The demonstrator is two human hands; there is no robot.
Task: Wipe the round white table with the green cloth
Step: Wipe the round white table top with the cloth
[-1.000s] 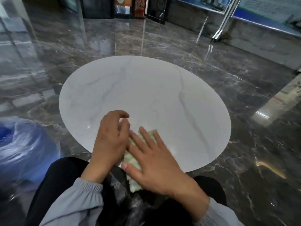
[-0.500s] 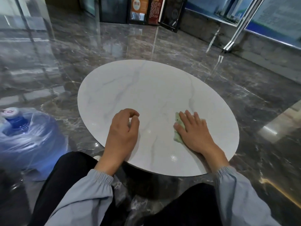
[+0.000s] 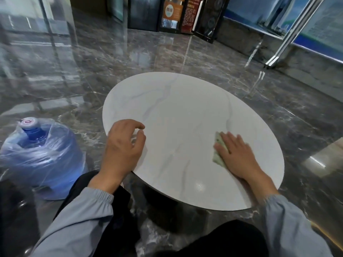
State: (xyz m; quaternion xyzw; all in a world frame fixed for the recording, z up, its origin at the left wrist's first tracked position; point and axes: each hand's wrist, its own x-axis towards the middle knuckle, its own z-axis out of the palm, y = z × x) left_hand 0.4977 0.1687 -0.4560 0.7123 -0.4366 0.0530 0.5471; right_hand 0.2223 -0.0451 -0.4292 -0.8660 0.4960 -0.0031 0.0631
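One right hand presses green cloth flat near the table rim; left hand loosely curled, empty

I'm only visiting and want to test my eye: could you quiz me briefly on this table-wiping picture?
1. True or false: the right hand presses the cloth flat on the table.
2. The left hand holds: A the cloth, B nothing, C a cup.
3. Fill in: left of the table stands a wrapped water ____.
Key: 1 true; 2 B; 3 jug.
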